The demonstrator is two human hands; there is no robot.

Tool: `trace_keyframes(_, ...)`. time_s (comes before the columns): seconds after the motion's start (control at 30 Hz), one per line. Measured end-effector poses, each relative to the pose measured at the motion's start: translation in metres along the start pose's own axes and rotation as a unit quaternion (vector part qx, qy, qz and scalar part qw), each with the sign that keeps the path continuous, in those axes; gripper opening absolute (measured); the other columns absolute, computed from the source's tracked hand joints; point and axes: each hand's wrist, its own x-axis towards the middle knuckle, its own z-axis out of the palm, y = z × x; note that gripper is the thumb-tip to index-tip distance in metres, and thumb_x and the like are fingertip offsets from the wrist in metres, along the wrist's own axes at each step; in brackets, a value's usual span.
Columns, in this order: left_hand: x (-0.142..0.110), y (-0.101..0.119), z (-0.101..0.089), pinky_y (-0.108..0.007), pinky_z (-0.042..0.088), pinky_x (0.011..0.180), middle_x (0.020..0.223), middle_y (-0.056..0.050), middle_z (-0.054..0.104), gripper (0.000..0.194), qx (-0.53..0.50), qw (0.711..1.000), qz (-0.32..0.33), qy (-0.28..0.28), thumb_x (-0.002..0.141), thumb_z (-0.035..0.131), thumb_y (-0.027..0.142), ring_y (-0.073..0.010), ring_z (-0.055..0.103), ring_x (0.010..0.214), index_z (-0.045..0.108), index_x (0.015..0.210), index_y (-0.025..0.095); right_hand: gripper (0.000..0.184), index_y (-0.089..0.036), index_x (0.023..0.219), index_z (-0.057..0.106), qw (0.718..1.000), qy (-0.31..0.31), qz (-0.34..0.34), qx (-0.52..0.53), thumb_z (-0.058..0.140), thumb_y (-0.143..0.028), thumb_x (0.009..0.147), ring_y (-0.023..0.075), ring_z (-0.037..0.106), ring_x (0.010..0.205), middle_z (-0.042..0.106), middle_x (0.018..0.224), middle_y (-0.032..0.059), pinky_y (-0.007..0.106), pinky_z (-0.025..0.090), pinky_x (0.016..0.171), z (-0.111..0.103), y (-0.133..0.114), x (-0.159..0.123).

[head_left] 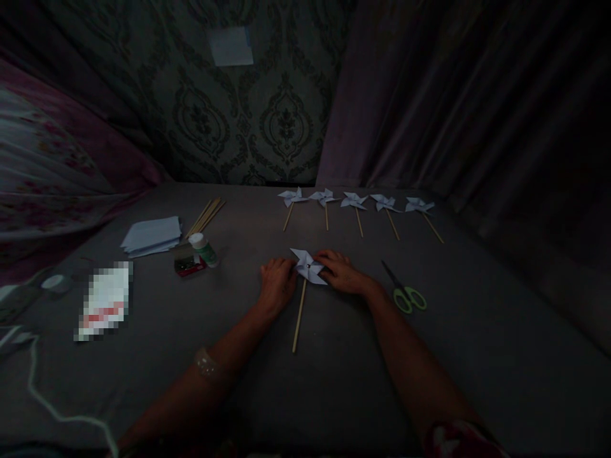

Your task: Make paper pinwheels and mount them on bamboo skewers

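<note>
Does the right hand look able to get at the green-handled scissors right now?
Probably yes. The scissors lie uncovered just beyond its wrist; the right hand would likely only have to leave the pinwheel.

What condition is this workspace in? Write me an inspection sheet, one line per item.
Surface: grey cloth-like top, dimly lit; no spill seen.
Work in hand: white pinwheel on a wooden stick; five more pinwheels in a row at the back.
Supplies: paper stack, loose sticks, bottle beside a small red box, green-handled scissors on the right.
Clutter: blurred-out packet and small white round object, both left.
Hands: left and right at either side of the near pinwheel, fingers at its blades.
Cables: white cable at near left, away from the pinwheels.
Surroundings: patterned backdrop behind, curtain right; other people, nothing seen.
</note>
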Motion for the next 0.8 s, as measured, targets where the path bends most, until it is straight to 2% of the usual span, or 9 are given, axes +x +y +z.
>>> trace_keyframes(0.33,-0.0001,-0.0001,0.0,-0.037,0.036,0.085,0.109,-0.009,0.064,0.025,-0.001,1.0,0.01,0.001,0.09,0.048,0.023,-0.0252,0.053,0.105,0.062,0.111,0.022,0.04,-0.024,0.127,0.055,0.999,0.05,-0.008,0.019,0.05,-0.019,0.088,0.0216,0.045,0.122,0.053,0.128,0.0085,0.042,0.032,0.103,0.0073,0.0069,0.0027)
trace_keyframes(0.8,0.0003,0.0007,0.0002,-0.039,0.036,0.085,0.107,-0.009,0.065,0.026,-0.013,1.0,0.011,0.005,0.089,0.048,0.021,-0.0258,0.054,0.103,0.064,0.11,0.022,0.032,-0.02,0.116,0.062,0.995,0.092,0.005,0.031,0.054,-0.022,0.085,0.0213,0.05,0.116,0.057,0.121,0.0091,0.041,0.035,0.1,0.0101,0.0032,0.0079)
